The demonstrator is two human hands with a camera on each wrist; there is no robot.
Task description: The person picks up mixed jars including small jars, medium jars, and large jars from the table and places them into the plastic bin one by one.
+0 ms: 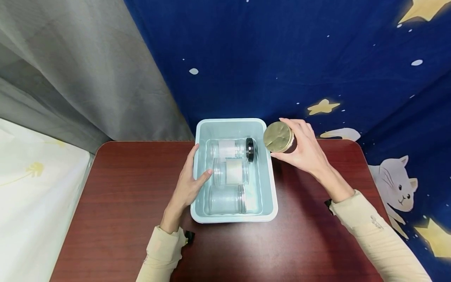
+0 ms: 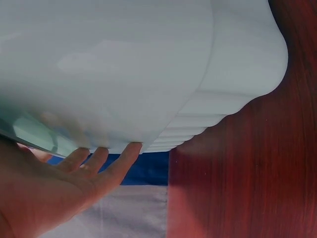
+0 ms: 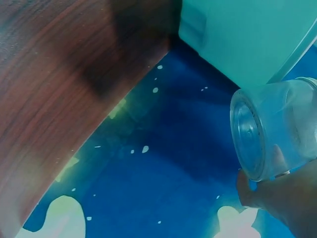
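Observation:
My right hand (image 1: 306, 152) grips a clear jar with a gold lid (image 1: 278, 137), held up beside the far right corner of a pale blue plastic basin (image 1: 274, 196). In the right wrist view the see-through base of this jar (image 3: 272, 130) shows, with fingers around its side. My left hand (image 1: 186, 185) holds the basin's left wall, thumb over the rim and fingers along the outside. Three clear jars lie on their sides in the basin: a black-lidded jar (image 1: 225, 149) at the back, a labelled jar (image 1: 234, 171) in the middle and a plain jar (image 1: 225, 199) in front.
The basin stands on a reddish-brown wooden table (image 1: 134, 203), near its far edge. Behind the table hang a blue star-patterned curtain (image 1: 246, 70) and a grey curtain (image 1: 88, 70). A white surface (image 1: 35, 196) lies to the left.

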